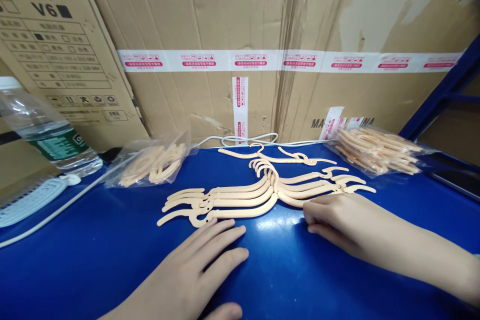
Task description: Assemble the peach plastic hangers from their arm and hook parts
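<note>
Several peach-coloured plastic folding hangers lie overlapped in a row on the blue table, their hooks bunched at the middle. My left hand is spread low over the table, its fingertips by the left arm of the nearest hanger. On the other side, my right hand has its fingers curled around the right arm of that nearest hanger, hiding part of it. Behind the row lies another similar hanger, apart from the others.
Clear bags of peach-coloured parts lie at left and right. A water bottle, a pale blue hairbrush and a white cable are at the left. Large cardboard stands behind; a dark flat device lies far right.
</note>
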`<state>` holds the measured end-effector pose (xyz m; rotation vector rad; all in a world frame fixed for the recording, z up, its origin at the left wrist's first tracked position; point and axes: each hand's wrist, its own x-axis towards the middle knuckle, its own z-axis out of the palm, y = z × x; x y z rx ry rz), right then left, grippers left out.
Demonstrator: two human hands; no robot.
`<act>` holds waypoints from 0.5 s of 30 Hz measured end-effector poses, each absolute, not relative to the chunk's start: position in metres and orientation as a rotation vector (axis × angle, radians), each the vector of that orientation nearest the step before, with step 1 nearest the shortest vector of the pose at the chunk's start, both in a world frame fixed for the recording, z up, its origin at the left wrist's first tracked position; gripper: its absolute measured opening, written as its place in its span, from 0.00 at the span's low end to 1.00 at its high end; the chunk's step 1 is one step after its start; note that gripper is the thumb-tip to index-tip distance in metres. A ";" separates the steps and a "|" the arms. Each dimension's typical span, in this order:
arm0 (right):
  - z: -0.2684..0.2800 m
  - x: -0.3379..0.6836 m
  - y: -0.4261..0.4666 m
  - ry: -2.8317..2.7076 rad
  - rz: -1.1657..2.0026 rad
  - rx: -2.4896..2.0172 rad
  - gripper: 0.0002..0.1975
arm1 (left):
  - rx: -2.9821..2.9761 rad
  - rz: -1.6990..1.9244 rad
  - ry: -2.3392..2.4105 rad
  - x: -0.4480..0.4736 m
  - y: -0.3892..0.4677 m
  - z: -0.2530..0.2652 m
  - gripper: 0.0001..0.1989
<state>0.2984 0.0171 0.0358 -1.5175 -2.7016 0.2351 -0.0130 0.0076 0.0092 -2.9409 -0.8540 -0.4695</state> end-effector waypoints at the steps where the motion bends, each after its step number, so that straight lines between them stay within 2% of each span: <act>1: 0.036 0.298 0.017 -2.703 0.237 -1.517 0.08 | -2.942 -0.471 -0.857 -0.013 0.008 0.009 0.19; 15: 0.031 0.302 0.017 -2.675 0.278 -1.500 0.09 | -3.057 -0.379 -0.787 -0.016 0.015 0.017 0.21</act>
